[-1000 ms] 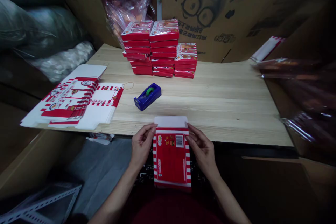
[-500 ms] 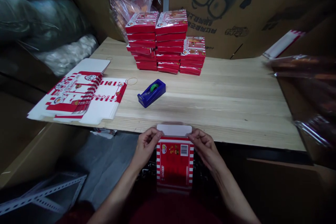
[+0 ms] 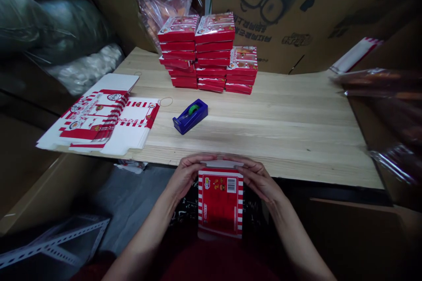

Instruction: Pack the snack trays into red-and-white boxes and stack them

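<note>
A red and white printed cardboard box (image 3: 220, 204) is held upright in front of my body, just off the table's front edge, its barcode side facing me. My left hand (image 3: 188, 172) grips the upper left corner, thumb in front and fingers stretched along the top flap. On the opposite corner my right hand (image 3: 255, 174) does the same. Between the hands the white flap (image 3: 220, 163) shows as a narrow strip, with fingers of both hands along its far edge. Beyond them a blue tape dispenser (image 3: 190, 116) with a green core rests on the table.
Stacks of finished-looking red boxes (image 3: 211, 55) stand at the back of the wooden table (image 3: 296, 118). Flat printed card blanks (image 3: 95, 116) lie at the left. Rubber bands lie near them. A large carton (image 3: 280, 22) rises behind; plastic-wrapped goods (image 3: 392, 92) are at the right.
My fingers have moved inward from the corners onto the white flap. The flap, standing up before, now tips over and shows as a thinner strip.
</note>
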{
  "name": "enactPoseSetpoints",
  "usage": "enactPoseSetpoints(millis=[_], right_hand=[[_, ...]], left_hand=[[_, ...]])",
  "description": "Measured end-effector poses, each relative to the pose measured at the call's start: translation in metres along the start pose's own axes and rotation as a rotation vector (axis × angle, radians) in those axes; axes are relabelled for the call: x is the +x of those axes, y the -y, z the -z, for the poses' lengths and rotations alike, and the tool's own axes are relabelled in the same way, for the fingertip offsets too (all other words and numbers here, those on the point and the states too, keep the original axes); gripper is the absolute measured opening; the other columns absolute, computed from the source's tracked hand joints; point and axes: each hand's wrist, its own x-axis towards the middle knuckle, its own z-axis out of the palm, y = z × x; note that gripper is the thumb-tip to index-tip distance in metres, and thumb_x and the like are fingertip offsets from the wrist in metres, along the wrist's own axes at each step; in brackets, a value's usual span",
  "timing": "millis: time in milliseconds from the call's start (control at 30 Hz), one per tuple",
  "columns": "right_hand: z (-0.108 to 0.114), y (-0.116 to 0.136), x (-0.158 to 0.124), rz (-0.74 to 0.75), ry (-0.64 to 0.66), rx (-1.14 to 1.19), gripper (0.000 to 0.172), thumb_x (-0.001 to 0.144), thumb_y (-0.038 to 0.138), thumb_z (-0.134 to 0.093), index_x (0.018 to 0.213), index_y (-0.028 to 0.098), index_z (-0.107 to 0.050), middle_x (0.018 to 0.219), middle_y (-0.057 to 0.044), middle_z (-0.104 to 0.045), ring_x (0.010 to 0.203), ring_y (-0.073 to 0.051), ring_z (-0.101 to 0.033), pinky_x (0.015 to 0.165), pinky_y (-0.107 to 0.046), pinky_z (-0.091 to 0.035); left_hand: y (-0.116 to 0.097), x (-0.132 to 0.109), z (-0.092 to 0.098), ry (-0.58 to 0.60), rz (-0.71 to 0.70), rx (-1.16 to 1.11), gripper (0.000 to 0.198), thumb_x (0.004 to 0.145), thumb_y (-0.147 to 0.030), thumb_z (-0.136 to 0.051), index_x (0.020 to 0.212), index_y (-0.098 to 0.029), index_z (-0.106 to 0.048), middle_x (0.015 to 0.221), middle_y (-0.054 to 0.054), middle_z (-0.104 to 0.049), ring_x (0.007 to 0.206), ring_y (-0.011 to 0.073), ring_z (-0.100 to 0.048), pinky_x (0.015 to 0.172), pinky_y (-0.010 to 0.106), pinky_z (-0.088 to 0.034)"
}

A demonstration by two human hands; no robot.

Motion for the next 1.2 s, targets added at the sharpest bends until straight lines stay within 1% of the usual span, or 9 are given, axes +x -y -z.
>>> enactPoseSetpoints(millis=[100, 267, 367, 500, 600, 667, 800, 1000, 1200], right_hand=[[0.0, -0.009, 0.0, 0.105, -0.073, -0.116, 0.027, 0.089, 0.044, -0.076, 0.113, 0.033, -0.081, 0.128, -0.004, -0.077, 0.126, -0.029, -0.068, 0.114, -0.054, -0.047], [0.011, -0.017, -0.004, 0.258, -0.06, -0.381, 0.023, 0.098, 0.044, -0.065, 0.115, 0.036, -0.08, 0.129, -0.003, -0.077, 0.131, -0.028, -0.064, 0.118, -0.055, -0.042], [0.016, -0.01, -0.011, 0.246, 0.02, -0.454, 0.024, 0.099, 0.043, -0.065, 0.116, 0.035, -0.079, 0.132, -0.004, -0.075, 0.134, -0.027, -0.062, 0.118, -0.054, -0.043], [0.013, 0.006, -0.013, 0.18, 0.036, -0.418, 0.015, 0.096, 0.041, -0.07, 0.1, 0.034, -0.082, 0.123, -0.003, -0.079, 0.117, -0.025, -0.071, 0.105, -0.05, -0.054], [0.009, 0.016, -0.008, 0.14, 0.073, -0.44, 0.02, 0.092, 0.041, -0.075, 0.109, 0.034, -0.081, 0.131, -0.004, -0.075, 0.117, -0.026, -0.071, 0.101, -0.048, -0.057], [0.009, 0.021, -0.003, 0.108, 0.127, -0.472, 0.029, 0.092, 0.042, -0.074, 0.12, 0.035, -0.077, 0.129, -0.005, -0.076, 0.116, -0.026, -0.072, 0.099, -0.049, -0.058], [0.011, 0.022, 0.004, 0.083, 0.145, -0.441, 0.027, 0.094, 0.042, -0.072, 0.119, 0.036, -0.077, 0.112, -0.002, -0.082, 0.101, -0.024, -0.077, 0.091, -0.046, -0.062], [0.014, 0.017, 0.009, 0.069, 0.135, -0.408, 0.025, 0.094, 0.04, -0.072, 0.118, 0.035, -0.077, 0.102, -0.001, -0.084, 0.089, -0.022, -0.079, 0.081, -0.041, -0.064], [0.013, 0.012, 0.003, 0.099, 0.117, -0.512, 0.024, 0.096, 0.041, -0.069, 0.119, 0.036, -0.077, 0.108, -0.002, -0.083, 0.098, -0.025, -0.078, 0.091, -0.047, -0.063]], left_hand=[[0.001, -0.001, 0.004, 0.034, -0.17, 0.238, 0.026, 0.091, -0.025, -0.068, 0.113, -0.022, -0.081, 0.137, 0.011, -0.071, 0.133, 0.0284, -0.063, 0.114, 0.045, -0.047], [0.001, -0.004, 0.017, 0.167, -0.293, 0.532, 0.029, 0.101, -0.03, -0.058, 0.123, -0.028, -0.077, 0.14, 0.008, -0.069, 0.137, 0.0254, -0.059, 0.12, 0.048, -0.04], [-0.001, -0.009, 0.018, 0.24, -0.263, 0.56, 0.028, 0.098, -0.031, -0.063, 0.123, -0.027, -0.077, 0.143, 0.009, -0.067, 0.137, 0.0266, -0.059, 0.117, 0.047, -0.044], [-0.01, -0.011, 0.007, 0.142, -0.195, 0.541, 0.019, 0.095, -0.033, -0.069, 0.104, -0.024, -0.083, 0.119, 0.01, -0.079, 0.113, 0.0261, -0.073, 0.102, 0.043, -0.055], [-0.023, -0.008, 0.001, 0.201, -0.15, 0.619, 0.029, 0.093, -0.035, -0.071, 0.12, -0.027, -0.078, 0.128, 0.011, -0.076, 0.113, 0.0277, -0.073, 0.095, 0.042, -0.058], [-0.03, -0.004, 0.0, 0.244, -0.174, 0.7, 0.034, 0.095, -0.035, -0.069, 0.129, -0.029, -0.073, 0.133, 0.01, -0.073, 0.117, 0.0284, -0.072, 0.095, 0.042, -0.058], [-0.035, 0.003, -0.001, 0.238, -0.269, 0.764, 0.027, 0.098, -0.034, -0.064, 0.12, -0.03, -0.078, 0.118, 0.008, -0.08, 0.11, 0.0269, -0.075, 0.096, 0.041, -0.057], [-0.029, 0.007, -0.006, 0.203, -0.291, 0.751, 0.024, 0.096, -0.029, -0.065, 0.112, -0.027, -0.081, 0.094, 0.006, -0.083, 0.081, 0.0231, -0.077, 0.07, 0.033, -0.06], [-0.028, -0.003, -0.007, 0.201, -0.314, 0.835, 0.024, 0.096, -0.027, -0.065, 0.113, -0.029, -0.081, 0.098, 0.005, -0.084, 0.084, 0.0238, -0.078, 0.075, 0.034, -0.062]])
